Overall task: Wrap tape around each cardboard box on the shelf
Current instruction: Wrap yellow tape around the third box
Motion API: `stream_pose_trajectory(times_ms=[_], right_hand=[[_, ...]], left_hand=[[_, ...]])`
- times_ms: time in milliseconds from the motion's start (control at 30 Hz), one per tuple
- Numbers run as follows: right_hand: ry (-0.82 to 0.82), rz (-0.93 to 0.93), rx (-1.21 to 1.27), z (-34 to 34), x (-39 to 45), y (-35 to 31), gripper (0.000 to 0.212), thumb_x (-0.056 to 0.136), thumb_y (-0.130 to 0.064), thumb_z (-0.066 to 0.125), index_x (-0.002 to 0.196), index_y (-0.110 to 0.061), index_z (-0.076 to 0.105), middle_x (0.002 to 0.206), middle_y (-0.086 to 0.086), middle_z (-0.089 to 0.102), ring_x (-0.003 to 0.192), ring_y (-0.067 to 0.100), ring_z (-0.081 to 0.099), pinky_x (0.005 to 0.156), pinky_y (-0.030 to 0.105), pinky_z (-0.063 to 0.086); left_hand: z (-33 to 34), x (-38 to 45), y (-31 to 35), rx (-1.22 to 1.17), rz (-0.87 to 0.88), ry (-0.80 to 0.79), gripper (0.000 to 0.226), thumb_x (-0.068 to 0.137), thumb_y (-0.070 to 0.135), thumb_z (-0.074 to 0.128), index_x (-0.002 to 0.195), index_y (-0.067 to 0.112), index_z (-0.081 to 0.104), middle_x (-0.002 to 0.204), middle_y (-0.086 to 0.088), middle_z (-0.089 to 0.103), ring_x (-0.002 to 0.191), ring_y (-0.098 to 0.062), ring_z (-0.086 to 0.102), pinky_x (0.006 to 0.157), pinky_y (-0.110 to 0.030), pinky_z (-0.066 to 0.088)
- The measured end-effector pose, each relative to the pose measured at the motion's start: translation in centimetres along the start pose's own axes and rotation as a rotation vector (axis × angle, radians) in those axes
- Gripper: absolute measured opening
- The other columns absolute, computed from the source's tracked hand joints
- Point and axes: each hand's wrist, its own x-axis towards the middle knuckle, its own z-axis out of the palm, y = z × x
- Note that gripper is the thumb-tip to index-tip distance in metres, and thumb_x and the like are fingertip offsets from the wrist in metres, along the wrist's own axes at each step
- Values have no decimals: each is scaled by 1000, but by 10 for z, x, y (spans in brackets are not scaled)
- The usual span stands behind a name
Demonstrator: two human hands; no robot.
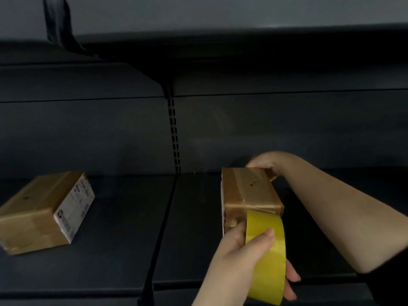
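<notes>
With the right hand (262, 166) gripping the box (249, 195) behind and the left hand (247, 250) grasping the tape roll (267, 257) in front of it, keep the tape taut and square.

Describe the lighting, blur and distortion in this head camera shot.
Head view: dim overall, the dark shelf swallowing detail; the yellow tape roll is the brightest thing; the left box has soft edges and an unreadable label; wide-angle bowing curves the upper shelf edge; a faint sheen shows on the back panel behind the right box.

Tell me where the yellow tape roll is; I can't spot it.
In the head view, lower right: the yellow tape roll is gripped by the left hand, against the near end of the right-hand cardboard box.
</notes>
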Motion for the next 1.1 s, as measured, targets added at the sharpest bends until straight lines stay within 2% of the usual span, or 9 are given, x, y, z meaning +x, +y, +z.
stream_pose_trajectory(times_ms=[100, 167, 233, 300, 400, 633, 833, 967, 1100], right_hand=[[295, -339, -40, -2, -21, -12, 16, 87, -27, 61, 95, -15, 69, 95, 4, 69, 82, 11, 64, 62, 19, 47], [352, -489, -169, 3, -45, -17, 29, 90, -40, 54, 96, -17, 70, 98, 4, 70, 83, 9, 64, 68, 18, 48], [364, -467, -555, 20, -65, -15, 51, 90, -57, 36, 111, -20, 64, 113, 4, 64, 97, 15, 59, 78, 29, 47], [329, -372, -773, 40, -72, -7, 71, 89, -65, 21, 140, -19, 37, 144, 7, 39, 127, 24, 41, 97, 35, 36], [273, -262, -620, 49, -67, -8, 77, 88, -68, 18, 148, -20, 10, 156, 5, 13, 139, 25, 19, 109, 37, 21], [424, -222, -468, 41, -20, -22, 54, 97, -49, 24, 140, -19, 34, 142, 10, 40, 120, 26, 44, 92, 31, 34], [442, -160, -350, 29, -3, -19, 26, 95, -34, 39, 112, -22, 54, 115, 10, 56, 76, 16, 50, 58, 28, 38], [493, -204, -405, 27, -23, -23, 51, 97, -48, 28, 125, -12, 51, 126, 13, 53, 103, 25, 54, 80, 33, 42], [530, -391, -406, 47, -87, -13, 60, 93, -58, 23, 106, -13, 61, 113, 8, 60, 96, 22, 56, 77, 31, 41]], left_hand=[[-4, 0, 2, 3, 21, 39, 32, 79, 28, 59, 102, 7, 52, 54, -11, 66, 41, -19, 61, 49, -25, 53], [-6, -1, 2, -1, 18, 49, 34, 74, 29, 57, 101, 8, 53, 53, -11, 66, 41, -19, 60, 49, -25, 54], [-6, -1, 1, 5, 21, 56, 34, 75, 29, 58, 101, 8, 54, 53, -11, 66, 41, -19, 61, 49, -24, 54], [-5, 0, -1, 7, 35, 71, 33, 80, 31, 62, 102, 7, 54, 53, -11, 66, 40, -20, 60, 48, -24, 53], [-4, 2, -6, -5, 50, 105, 37, 74, 29, 60, 104, 8, 53, 51, -12, 64, 39, -21, 59, 46, -24, 51], [-3, -6, -9, -23, 61, 119, 41, 73, 28, 65, 108, 8, 56, 49, -14, 61, 39, -23, 57, 44, -26, 52], [-1, -8, -9, 29, 83, 167, 38, 75, 31, 60, 104, 7, 55, 50, -12, 62, 40, -21, 58, 45, -26, 53], [0, -9, -9, 49, 99, 185, 41, 72, 32, 59, 104, 6, 55, 51, -12, 64, 41, -21, 60, 45, -26, 52], [0, -9, -8, 49, 107, 193, 36, 74, 32, 59, 101, 9, 57, 51, -12, 64, 40, -21, 60, 46, -25, 53]])
